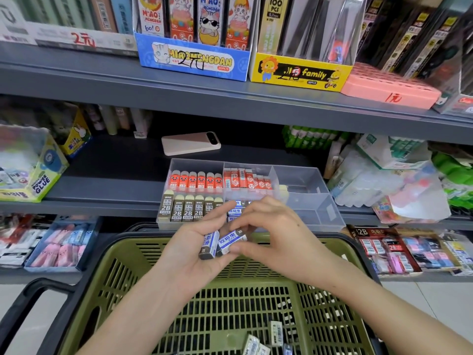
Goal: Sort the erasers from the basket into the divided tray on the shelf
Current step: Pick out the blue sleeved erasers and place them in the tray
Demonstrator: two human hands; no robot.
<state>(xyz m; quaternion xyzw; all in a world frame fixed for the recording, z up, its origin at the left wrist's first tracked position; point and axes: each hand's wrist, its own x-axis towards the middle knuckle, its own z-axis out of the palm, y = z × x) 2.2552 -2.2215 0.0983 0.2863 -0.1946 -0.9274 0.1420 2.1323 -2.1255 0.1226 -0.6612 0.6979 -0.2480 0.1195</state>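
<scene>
Above the olive basket point(115, 252), you have two erasers between your hands. Your left hand point(194, 242) is turned palm up, its fingers curled under the first eraser point(208, 245), a small block in a blue-and-white sleeve printed with Chinese characters. Your right hand point(276, 234) pinches the second eraser point(231, 240), in the same sleeve, between thumb and fingertips; it lies aslant just beside the first.

The basket is a plastic lattice of slots with a black handle point(38, 290). A few loose erasers point(276, 333) in white barcoded sleeves lie on its floor near you.

Just behind your hands, the divided tray point(307, 180) of clear plastic sits at the front edge of the grey shelf point(115, 190). Its front left compartment holds a row of brown erasers point(188, 210) marked "2B" with rounded cream tops. Behind them stand orange erasers point(195, 180) with cartoon faces. The back middle compartment holds red-and-white erasers point(245, 180) showing barcodes. Blue-and-white erasers point(235, 210) fill the front middle one, partly hidden by your fingers.

A pale phone point(190, 143) lies flat behind the tray. On the shelf above, a blue carton point(194, 62) reads "MIAOMENGDAN" and "36PCS" with "2元" handwritten over it, a yellow carton point(299, 73) reads "family", and a pink tray point(389, 90) is marked "1元". At far left a box point(38, 180) reads "POWER GLUE".
</scene>
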